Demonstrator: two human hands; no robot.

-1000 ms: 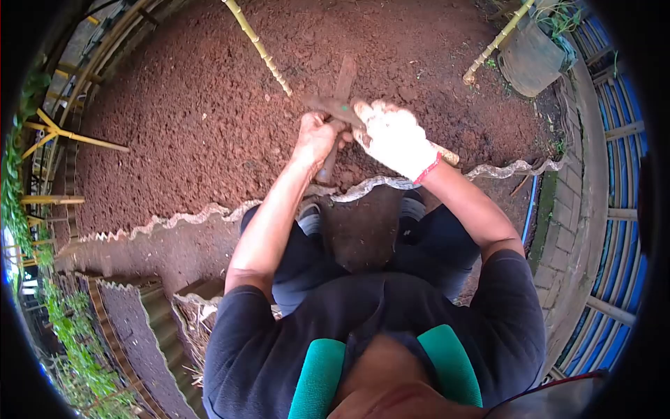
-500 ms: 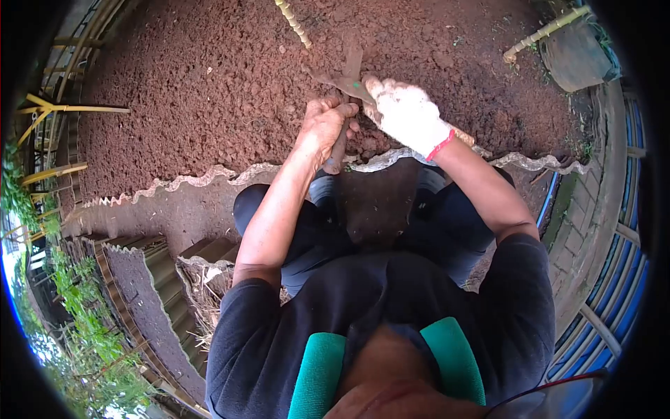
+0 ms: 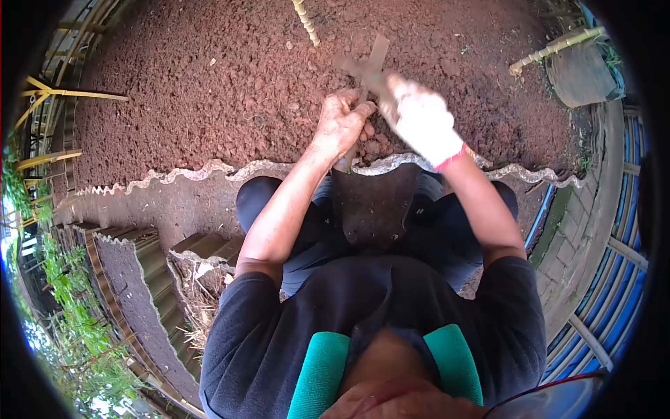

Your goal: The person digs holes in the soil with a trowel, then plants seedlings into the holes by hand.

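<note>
My bare left hand (image 3: 343, 124) is closed around a soil-coated hand tool, whose handle end (image 3: 342, 165) shows below the fist. A flat, narrow strip (image 3: 379, 53) rises above that fist, in line with the tool. My right hand (image 3: 424, 120), in a white glove with a red cuff, is closed at a muddy flat piece (image 3: 364, 71) that crosses the strip. Motion smears this piece and the glove's fingers, so I cannot tell its exact kind. Both hands are over loose reddish-brown soil (image 3: 230, 105), near the bed's front edge.
A wavy sheet edging (image 3: 251, 170) borders the soil, just in front of my knees. Segmented stems (image 3: 306, 22) stand in the bed, one near a grey planting bag (image 3: 581, 75) at right. Bamboo poles (image 3: 77, 93) are at left, blue slatted fencing (image 3: 621, 279) at right.
My right hand and the crossing piece have shifted slightly and are now blurred. My left hand has moved a little right and down, and the strip leans further right.
</note>
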